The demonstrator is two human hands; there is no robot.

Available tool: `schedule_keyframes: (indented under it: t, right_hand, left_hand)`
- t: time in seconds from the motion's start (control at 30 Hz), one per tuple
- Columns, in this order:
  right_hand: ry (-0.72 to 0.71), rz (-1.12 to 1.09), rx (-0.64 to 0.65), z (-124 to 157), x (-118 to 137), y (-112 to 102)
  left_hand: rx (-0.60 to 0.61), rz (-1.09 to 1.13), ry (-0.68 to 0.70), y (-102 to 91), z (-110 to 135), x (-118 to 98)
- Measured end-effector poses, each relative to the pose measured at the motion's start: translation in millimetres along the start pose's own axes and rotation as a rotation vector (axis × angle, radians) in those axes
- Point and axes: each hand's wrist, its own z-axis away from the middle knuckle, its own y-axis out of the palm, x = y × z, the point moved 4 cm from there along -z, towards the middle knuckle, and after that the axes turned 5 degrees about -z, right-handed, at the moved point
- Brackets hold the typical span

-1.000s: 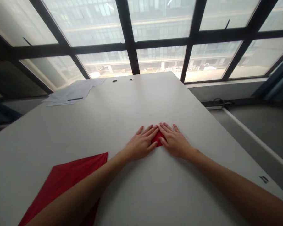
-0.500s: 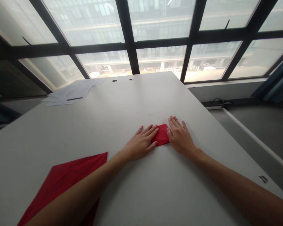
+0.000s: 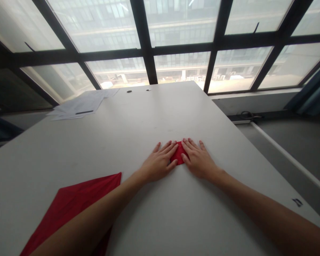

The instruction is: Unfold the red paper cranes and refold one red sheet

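Observation:
A small folded red cloth (image 3: 179, 153) lies flat on the white table (image 3: 146, 217). My left hand (image 3: 160, 161) rests on its left side, palm down, with the fingers stretched out. On its right side lies my right hand (image 3: 197, 158), also flat with the fingers apart. Only the middle strip of the cloth shows between the two hands; both its sides are covered. A larger red cloth (image 3: 69, 204) is spread at the lower left, partly hidden under my left forearm.
Loose paper sheets (image 3: 81, 103) with a dark pen (image 3: 84, 112) on them lie at the table's far left. A dark round hole (image 3: 129, 91) is near the far edge. A small dark mark (image 3: 297, 202) sits near the right edge. Windows stand beyond the table.
My right hand has moved left, from the cloth's right edge onto its right part, so less of the cloth shows. My left hand has stayed in place.

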Motion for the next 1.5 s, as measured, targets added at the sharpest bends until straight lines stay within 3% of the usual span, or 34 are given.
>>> schedule_keyframes:
  t: [0.13, 0.27, 0.37, 0.5, 0.63, 0.83, 1.5]
  right_hand:
    - [0.07, -0.079, -0.046, -2.9, -5.3, -1.0]
    - [0.155, -0.303, -0.207, -8.0, -19.0, -10.0]
    - [0.11, -0.373, -0.298, -9.0, -21.5, -15.9]
    - [-0.079, -0.235, -0.126, -7.2, -7.5, -9.6]
    - [-0.091, -0.074, 0.006, -4.5, -0.8, -1.7]
    - [0.03, 0.011, -0.008, -4.3, -4.8, -1.8]
    - [0.032, -0.039, -0.02, -5.1, -7.6, -1.1]
  left_hand:
    - [0.004, -0.004, -0.005, 0.6, -0.2, 0.6]
    - [0.012, -0.001, -0.002, 0.5, -0.7, 0.6]
    - [0.015, 0.002, 0.007, -0.2, -0.6, 0.3]
    - [0.011, 0.004, 0.015, -0.8, 0.0, -0.1]
    - [0.006, 0.006, 0.007, 0.0, -0.1, 0.2]
    - [0.0, 0.015, -0.001, 0.5, -0.5, 0.5]
    - [0.013, 0.076, -0.027, -0.8, -1.8, 2.4]
